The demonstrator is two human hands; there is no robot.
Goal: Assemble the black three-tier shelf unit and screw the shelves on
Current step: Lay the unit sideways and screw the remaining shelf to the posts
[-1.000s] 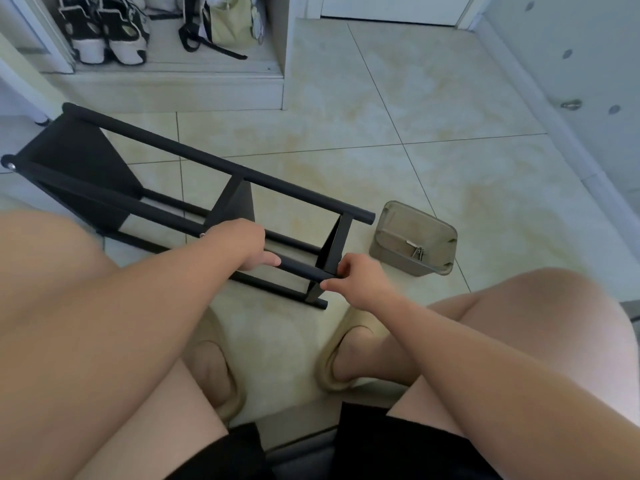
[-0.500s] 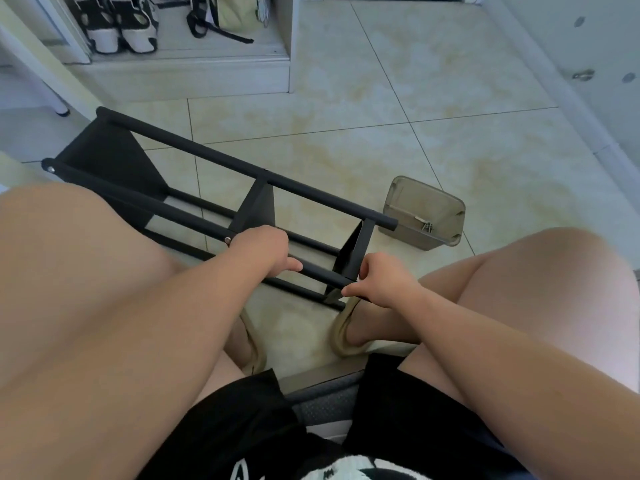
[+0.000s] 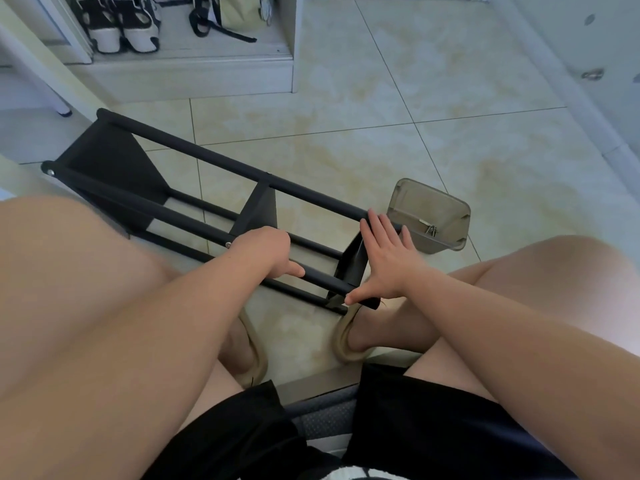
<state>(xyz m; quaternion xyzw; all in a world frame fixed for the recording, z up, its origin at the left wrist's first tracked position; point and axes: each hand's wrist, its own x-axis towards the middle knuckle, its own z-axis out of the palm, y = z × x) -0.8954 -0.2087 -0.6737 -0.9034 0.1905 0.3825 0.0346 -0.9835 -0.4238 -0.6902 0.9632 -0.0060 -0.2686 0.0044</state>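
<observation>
Head view: black shelf unit (image 3: 265, 213) lies on its side on beige tiled floor (image 3: 381, 116), in front of seated person's knees. Left hand (image 3: 263, 247) grasps front pole just beside middle shelf, fingers wrapped round it. Right hand (image 3: 388, 258) released, fingers straight and spread, palm over end shelf, fingertips on upper pole, thumb on front pole's end. Clear tray (image 3: 415, 199) holding screws (image 3: 431, 230) sits just beside that end. Beige slippers (image 3: 346, 337) on feet below.

One shelf unit (image 3: 207, 154) (three shelves (image 3: 107, 161)), one tub (image 3: 427, 209).
</observation>
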